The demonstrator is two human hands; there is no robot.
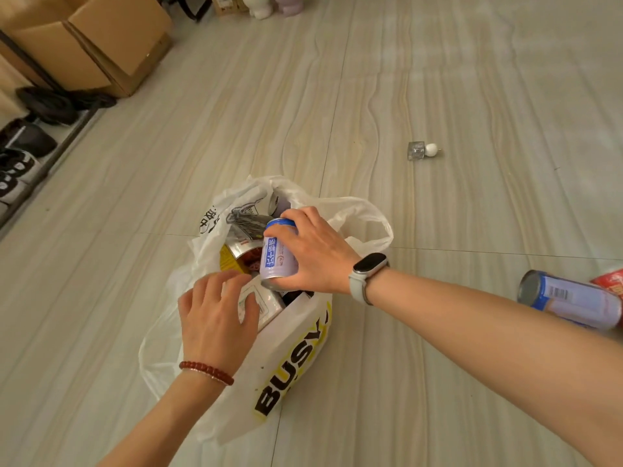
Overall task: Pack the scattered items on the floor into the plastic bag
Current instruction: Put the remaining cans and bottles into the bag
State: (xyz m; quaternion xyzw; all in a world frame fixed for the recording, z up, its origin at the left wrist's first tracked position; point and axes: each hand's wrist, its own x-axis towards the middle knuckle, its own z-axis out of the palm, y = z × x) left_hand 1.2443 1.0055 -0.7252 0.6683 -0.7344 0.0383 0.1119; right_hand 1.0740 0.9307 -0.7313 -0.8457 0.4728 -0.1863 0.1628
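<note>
A white plastic bag (293, 352) printed "BUSY" sits open on the floor in the middle. Inside it lie several cans and packets. My right hand (313, 252) grips a pale purple and blue drink can (277, 256), tilted, over the bag's mouth. My left hand (217, 315) rests on the bag's near rim, fingers spread, touching a white carton inside. Another blue and white can (569, 299) lies on its side on the floor at the right, with a red packet (612, 279) behind it. A small clear bottle with a white round cap (421, 150) lies farther off.
Cardboard boxes (91, 38) stand at the far left. Shoes (20, 156) line a low rack along the left wall. Small pale figurines (276, 6) stand at the top. The floor is pale wood-grain tile.
</note>
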